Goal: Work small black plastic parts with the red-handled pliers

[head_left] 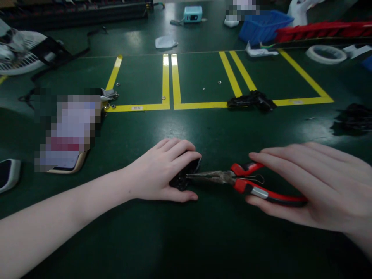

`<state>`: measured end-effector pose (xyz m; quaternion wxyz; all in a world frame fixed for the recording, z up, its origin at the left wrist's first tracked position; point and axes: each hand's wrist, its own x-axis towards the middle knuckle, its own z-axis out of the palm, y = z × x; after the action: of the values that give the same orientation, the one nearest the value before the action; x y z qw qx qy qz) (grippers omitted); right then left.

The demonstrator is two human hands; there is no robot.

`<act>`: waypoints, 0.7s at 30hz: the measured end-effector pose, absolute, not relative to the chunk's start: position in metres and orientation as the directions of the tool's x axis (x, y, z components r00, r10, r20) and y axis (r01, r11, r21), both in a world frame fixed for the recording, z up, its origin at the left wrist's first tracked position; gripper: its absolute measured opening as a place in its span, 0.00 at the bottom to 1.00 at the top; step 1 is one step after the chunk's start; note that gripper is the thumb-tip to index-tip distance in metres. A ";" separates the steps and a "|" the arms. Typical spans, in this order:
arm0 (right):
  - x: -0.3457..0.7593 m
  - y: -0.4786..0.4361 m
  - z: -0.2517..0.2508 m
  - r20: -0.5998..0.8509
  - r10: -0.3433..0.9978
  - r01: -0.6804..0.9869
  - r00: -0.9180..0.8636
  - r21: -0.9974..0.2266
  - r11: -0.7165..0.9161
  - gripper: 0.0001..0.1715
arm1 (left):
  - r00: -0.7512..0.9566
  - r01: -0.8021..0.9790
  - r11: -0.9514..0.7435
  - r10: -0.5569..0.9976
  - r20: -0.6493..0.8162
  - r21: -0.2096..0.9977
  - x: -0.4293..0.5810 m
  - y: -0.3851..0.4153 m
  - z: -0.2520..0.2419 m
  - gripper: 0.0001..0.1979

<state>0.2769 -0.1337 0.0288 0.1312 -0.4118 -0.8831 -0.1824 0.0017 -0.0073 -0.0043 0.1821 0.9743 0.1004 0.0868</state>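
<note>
My left hand (167,170) is closed around a small black part (181,180) on the green table, with the thumb below it and the fingers over its top. Most of that part is hidden under the hand, so its kind is unclear. In my right hand (314,182) are needle-nose pliers (240,180) with red and black handles. Their jaws point left, and the tips meet the black part or lie just in front of it; actual contact cannot be made out.
A phone (68,131) lies at the left. Yellow tape (200,105) marks the table, with black pieces (251,100) across it and a dark bundle (356,119) at right. Farther back are a blue bin (263,27), a tape roll (326,54) and a light-blue device (193,14).
</note>
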 end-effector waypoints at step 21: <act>0.265 -0.143 0.016 0.463 0.788 0.892 -0.407 0.015 0.452 0.30 | 0.924 0.221 -0.885 0.325 0.203 0.410 -0.002 -0.011 -0.003 0.28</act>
<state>0.2647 -0.1427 0.0164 0.1991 -0.5068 -0.8285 -0.1308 -0.0021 -0.0115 -0.0032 0.1936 0.9615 0.1419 0.1340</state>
